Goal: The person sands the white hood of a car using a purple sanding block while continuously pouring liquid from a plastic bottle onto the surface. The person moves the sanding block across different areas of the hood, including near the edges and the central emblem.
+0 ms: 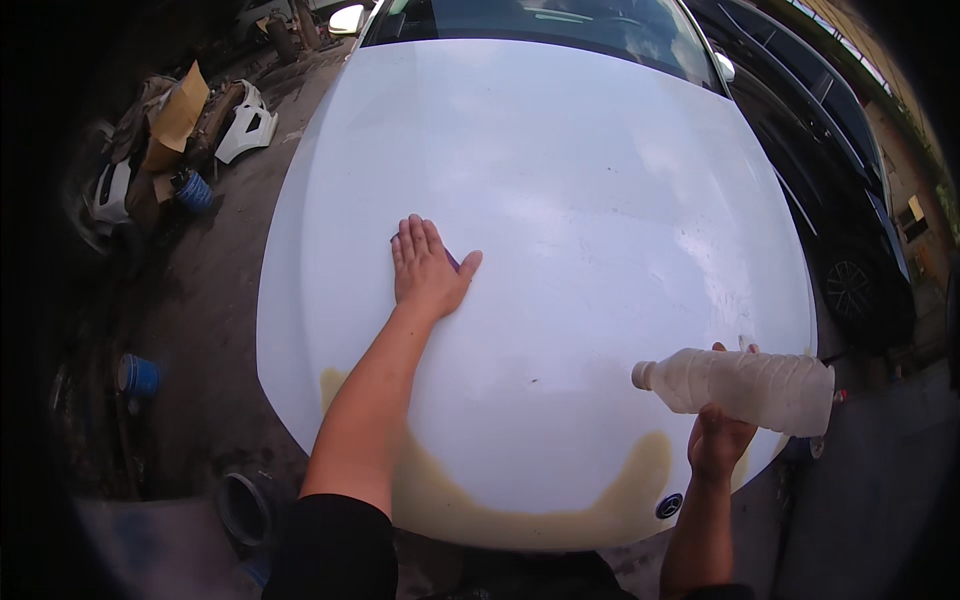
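My left hand [430, 262] lies palm down on the white car hood [530, 200], left of its middle, fingers stretched over a thin purple pad [452, 260] that shows beside the thumb and is mostly hidden. At the lower right my right hand [722, 432] grips a translucent ribbed plastic bottle [750, 385] held sideways above the hood, white cap to the left. Yellowish patches [450, 490] run along the hood's front edge, around a small round emblem [668, 506].
A windscreen [540, 35] is beyond the hood. A black car [815, 180] stands close on the right. On the ground at left are white bumper parts [240, 130], cardboard [175, 115], blue buckets [140, 378] and a dark round object [245, 505] near the hood's front corner.
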### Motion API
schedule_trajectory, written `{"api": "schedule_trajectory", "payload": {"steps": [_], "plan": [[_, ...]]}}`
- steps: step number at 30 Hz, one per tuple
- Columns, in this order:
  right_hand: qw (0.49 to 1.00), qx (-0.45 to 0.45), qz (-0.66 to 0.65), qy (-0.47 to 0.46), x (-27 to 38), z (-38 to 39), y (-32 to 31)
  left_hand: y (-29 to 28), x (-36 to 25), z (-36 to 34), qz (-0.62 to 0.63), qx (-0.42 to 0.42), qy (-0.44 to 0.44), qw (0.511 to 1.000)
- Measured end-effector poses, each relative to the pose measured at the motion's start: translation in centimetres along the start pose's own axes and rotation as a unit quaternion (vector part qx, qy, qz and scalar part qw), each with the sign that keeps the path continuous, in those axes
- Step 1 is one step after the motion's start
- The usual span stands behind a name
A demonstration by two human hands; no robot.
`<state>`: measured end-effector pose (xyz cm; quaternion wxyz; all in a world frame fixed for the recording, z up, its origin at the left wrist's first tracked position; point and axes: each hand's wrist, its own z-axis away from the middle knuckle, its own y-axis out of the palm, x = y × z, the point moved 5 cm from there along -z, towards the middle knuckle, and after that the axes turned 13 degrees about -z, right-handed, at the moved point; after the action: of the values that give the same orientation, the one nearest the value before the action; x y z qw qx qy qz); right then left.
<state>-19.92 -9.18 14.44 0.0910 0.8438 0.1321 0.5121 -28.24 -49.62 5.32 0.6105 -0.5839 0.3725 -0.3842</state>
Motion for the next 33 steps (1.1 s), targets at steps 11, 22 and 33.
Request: {"api": "schedule_trajectory", "payload": {"steps": [11, 22, 33], "plan": [[0.999, -0.031, -0.02, -0.024, 3.8, 0.5, -5.4, 2.3, -21.3, 14.7, -0.008, 0.041, 0.298, 0.954], [0.998, -0.06, -0.031, -0.019, 3.9, 2.1, -18.5, 0.2, -23.5, 5.2, -0.066, -0.007, 0.042, 0.997], [0.997, 0.021, -0.075, 0.025, 5.1, 0.1, -28.9, 3.3, -35.2, 21.4, -0.081, 0.011, 0.204, 0.976]]}}
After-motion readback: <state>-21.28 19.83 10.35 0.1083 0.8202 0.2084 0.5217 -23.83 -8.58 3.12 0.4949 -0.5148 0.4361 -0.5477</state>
